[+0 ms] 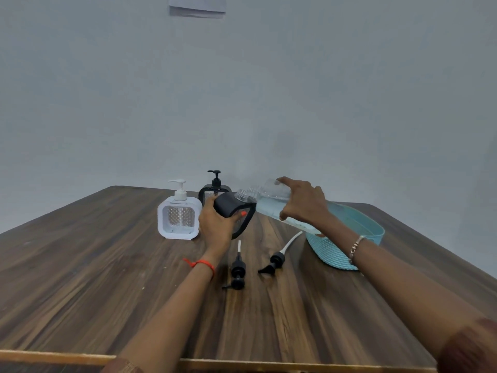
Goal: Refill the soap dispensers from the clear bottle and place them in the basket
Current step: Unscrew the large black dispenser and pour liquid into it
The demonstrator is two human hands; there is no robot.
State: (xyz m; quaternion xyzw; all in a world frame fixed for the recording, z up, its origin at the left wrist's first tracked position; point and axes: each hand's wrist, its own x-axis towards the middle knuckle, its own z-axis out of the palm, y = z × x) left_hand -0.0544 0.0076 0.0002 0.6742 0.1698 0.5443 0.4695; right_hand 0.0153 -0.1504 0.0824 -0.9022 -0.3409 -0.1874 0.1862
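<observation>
My left hand (216, 224) grips a black soap dispenser (236, 211) with its pump off, tilted so its open neck points up and right. My right hand (302, 201) holds the clear bottle (271, 201) on its side, mouth close to the dispenser's neck; pale liquid lies in its lower half. A white dispenser (179, 215) with its pump on stands to the left. Behind, a second black dispenser (214, 188) stands with its pump on. The teal basket (347, 240) sits at the right, partly hidden by my right forearm.
Two loose black pump heads with white tubes lie on the wooden table: one (238, 269) near my left wrist, another (277, 258) beside the basket. The table's front edge (242, 363) is close to me. A grey wall stands right behind the table.
</observation>
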